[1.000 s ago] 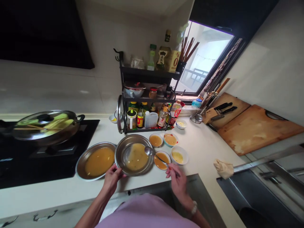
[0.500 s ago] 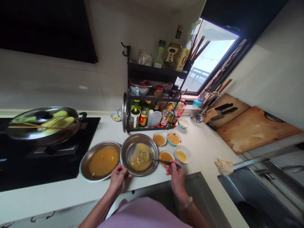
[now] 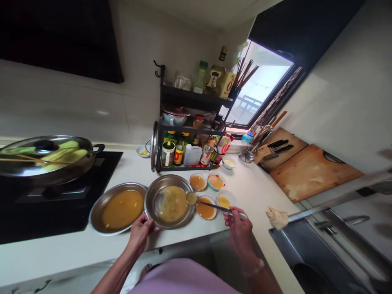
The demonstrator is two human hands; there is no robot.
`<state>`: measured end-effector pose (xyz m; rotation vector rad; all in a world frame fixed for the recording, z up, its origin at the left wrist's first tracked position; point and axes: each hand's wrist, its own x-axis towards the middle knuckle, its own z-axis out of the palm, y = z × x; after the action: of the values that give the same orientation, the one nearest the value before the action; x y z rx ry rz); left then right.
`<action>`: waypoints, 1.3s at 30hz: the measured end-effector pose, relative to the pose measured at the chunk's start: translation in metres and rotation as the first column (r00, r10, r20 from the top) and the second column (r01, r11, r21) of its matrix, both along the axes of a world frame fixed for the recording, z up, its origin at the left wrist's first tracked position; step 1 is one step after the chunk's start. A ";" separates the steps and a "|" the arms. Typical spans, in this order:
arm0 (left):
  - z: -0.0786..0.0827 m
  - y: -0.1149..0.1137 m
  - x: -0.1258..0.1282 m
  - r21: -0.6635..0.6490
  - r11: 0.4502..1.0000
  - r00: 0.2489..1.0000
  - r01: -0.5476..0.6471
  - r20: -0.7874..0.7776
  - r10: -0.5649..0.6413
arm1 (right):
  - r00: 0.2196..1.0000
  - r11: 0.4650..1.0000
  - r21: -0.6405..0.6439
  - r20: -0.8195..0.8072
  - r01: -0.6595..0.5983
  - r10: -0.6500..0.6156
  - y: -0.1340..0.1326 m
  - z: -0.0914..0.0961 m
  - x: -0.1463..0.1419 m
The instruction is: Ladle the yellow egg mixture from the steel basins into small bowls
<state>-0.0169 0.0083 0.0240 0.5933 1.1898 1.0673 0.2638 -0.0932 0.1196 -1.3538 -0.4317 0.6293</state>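
Observation:
My left hand grips the near rim of a tilted steel dish that holds yellow-brown liquid. My right hand pinches the handle of a metal spoon. The spoon's bowl is full of the liquid and hangs over the dish's right rim. To the right of the dish stand several small bowls of orange and yellow liquid; the nearest small bowl lies under the spoon's handle. A second steel dish with orange liquid sits to the left, touching the first.
A lidded wok with green vegetables sits on the black hob at left. A black rack of bottles and jars stands behind the dishes. Wooden boards and knives lean at right. A crumpled cloth lies by the sink.
The spoon dipped into the tilted dish's liquid half a second ago; now it is lifted out, full, at the dish's right rim. The view shifted a little.

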 end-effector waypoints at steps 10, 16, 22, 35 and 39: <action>-0.002 -0.003 0.000 -0.012 0.999 0.999 -0.036 -0.028 0.035 | 0.980 0.981 0.050 0.063 0.185 -0.188 -0.038 0.015 0.075; -0.001 -0.003 0.001 -0.013 1.000 0.998 -0.026 -0.060 0.025 | 0.930 0.963 0.001 0.260 0.269 -0.260 -0.055 -0.001 0.104; -0.002 -0.004 0.001 -0.008 1.000 0.998 -0.020 -0.065 0.019 | 0.794 0.976 -0.100 0.599 0.196 -0.098 -0.070 -0.012 0.098; -0.002 -0.007 0.002 0.056 0.998 0.998 -0.010 -0.062 0.014 | 0.746 0.959 -0.003 0.628 -0.282 0.221 -0.036 -0.034 0.017; 0.005 -0.010 0.003 0.070 0.998 0.998 -0.003 -0.068 0.008 | 0.714 0.893 -0.040 0.585 -0.448 0.385 -0.007 -0.045 -0.023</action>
<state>-0.0144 -0.0015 0.0295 0.6856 1.2181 1.1040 0.2404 -0.1002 0.0742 -1.3381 -1.2896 0.5346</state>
